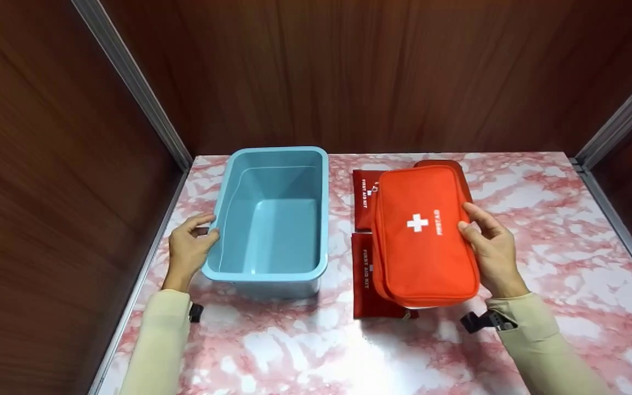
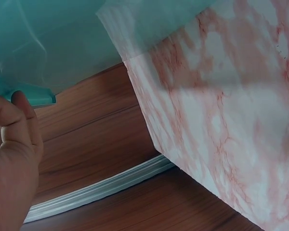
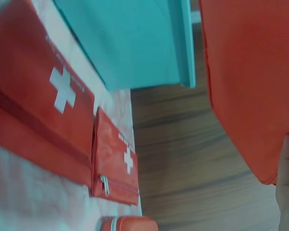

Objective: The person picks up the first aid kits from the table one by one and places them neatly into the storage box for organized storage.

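Note:
A light blue plastic bin [image 1: 286, 230] stands on the table, its inside bare. My left hand [image 1: 188, 247] pinches the bin's left rim between thumb and fingers; in the left wrist view that hand [image 2: 12, 139] is at the rim's edge. Held up by its right edge, a bright orange-red first aid bag [image 1: 425, 252] with a white cross is in my right hand [image 1: 491, 249]. The right wrist view shows it raised above two flat red first aid pouches [image 3: 48, 106] [image 3: 116, 161]. Partly hidden behind the bag is a small red case [image 1: 461, 174].
The pink-and-white marbled table [image 1: 283, 345] carries everything. Dark wood panels [image 1: 360, 71] rise at the back and both sides, with metal rails [image 1: 129, 82] along the corners. The bin stands left of the pouches, with a strip of tabletop between them.

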Demonstrator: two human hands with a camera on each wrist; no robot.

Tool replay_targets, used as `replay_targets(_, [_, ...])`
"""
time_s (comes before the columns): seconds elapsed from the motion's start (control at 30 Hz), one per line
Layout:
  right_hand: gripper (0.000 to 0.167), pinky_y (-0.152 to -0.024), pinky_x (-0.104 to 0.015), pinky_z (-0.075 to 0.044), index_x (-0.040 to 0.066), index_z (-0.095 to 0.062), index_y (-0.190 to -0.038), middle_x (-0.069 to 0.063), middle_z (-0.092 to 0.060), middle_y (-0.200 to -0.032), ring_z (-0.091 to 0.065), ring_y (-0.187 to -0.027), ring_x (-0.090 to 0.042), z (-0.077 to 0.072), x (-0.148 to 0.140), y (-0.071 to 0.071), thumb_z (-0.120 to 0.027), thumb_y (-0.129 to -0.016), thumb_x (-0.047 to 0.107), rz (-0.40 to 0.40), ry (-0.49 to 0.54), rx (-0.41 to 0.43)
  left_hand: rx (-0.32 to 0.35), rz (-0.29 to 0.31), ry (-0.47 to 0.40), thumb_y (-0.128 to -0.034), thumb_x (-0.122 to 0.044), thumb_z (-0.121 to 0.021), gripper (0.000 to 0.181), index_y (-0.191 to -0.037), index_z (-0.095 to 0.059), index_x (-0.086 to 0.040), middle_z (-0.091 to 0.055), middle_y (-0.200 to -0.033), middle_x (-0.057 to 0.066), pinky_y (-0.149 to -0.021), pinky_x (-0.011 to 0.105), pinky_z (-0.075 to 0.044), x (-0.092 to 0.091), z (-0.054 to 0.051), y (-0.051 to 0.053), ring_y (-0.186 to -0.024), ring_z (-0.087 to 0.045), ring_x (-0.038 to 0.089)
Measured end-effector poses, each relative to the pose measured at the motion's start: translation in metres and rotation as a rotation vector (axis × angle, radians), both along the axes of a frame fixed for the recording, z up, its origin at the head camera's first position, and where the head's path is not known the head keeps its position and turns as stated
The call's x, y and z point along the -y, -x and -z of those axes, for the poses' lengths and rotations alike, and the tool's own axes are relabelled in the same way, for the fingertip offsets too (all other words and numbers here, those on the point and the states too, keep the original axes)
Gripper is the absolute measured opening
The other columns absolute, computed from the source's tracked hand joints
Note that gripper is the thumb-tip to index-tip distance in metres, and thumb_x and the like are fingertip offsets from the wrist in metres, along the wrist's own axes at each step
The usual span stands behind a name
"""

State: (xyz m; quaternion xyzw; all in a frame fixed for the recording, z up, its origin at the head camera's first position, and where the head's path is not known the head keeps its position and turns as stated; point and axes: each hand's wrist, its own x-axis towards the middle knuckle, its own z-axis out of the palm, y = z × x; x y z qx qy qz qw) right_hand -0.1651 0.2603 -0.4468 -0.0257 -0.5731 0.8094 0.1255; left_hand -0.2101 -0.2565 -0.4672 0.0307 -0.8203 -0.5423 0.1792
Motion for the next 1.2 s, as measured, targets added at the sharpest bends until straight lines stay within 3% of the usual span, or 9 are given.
replay_targets(0.27, [0.031,-0.075,-0.021,-0.055,0.017,-0.073,-0.119,-0.003,-0.059,-0.103,-0.063,-0.088,-0.011,-0.003,0.014,0.004,-0.065,-0.095,0.0,-0.014,-0.03,0.026,-0.014,-0.005,0.012,-0.0819,0.006,-0.07,0.028,-0.109,-0.073,0.006,-0.068,-0.121,0.019,-0.067,0.013,-0.05,-0.001,0.001,0.001,-0.085,-0.063,0.015])
replay_targets(0.63, [0.031,-0.077,-0.022,-0.056,0.015,-0.073,-0.12,0.0,-0.07,-0.106,-0.065,-0.089,-0.012,-0.009,0.027,0.011,-0.066,-0.094,0.0,-0.033,0.007,0.02,-0.018,-0.003,0.021,-0.082,0.005,-0.071,0.028,-0.11,-0.074,0.005,-0.068,-0.121,0.018,-0.067,0.013,-0.05,-0.001,0.0,0.001,-0.083,-0.063,0.011])
replay_targets(0.87, [0.031,-0.078,-0.021,-0.055,0.01,-0.072,-0.122,-0.002,-0.07,-0.107,-0.064,-0.091,-0.012,-0.015,0.037,0.016,-0.067,-0.094,-0.001,-0.04,0.025,-0.016,-0.016,-0.003,-0.01,-0.0813,0.006,-0.07,0.029,-0.11,-0.073,0.007,-0.068,-0.121,0.02,-0.065,0.012,-0.049,-0.001,0.0,0.0,-0.082,-0.065,0.014])
replay_targets(1.2, [0.031,-0.076,-0.022,-0.055,0.013,-0.073,-0.121,-0.002,-0.069,-0.104,-0.064,-0.089,-0.012,-0.02,0.051,0.023,-0.066,-0.094,0.0,-0.036,0.014,-0.01,-0.001,-0.008,0.015,-0.0822,0.003,-0.071,0.027,-0.109,-0.075,0.003,-0.069,-0.121,0.016,-0.066,0.014,-0.05,0.0,0.001,0.001,-0.084,-0.065,0.015])
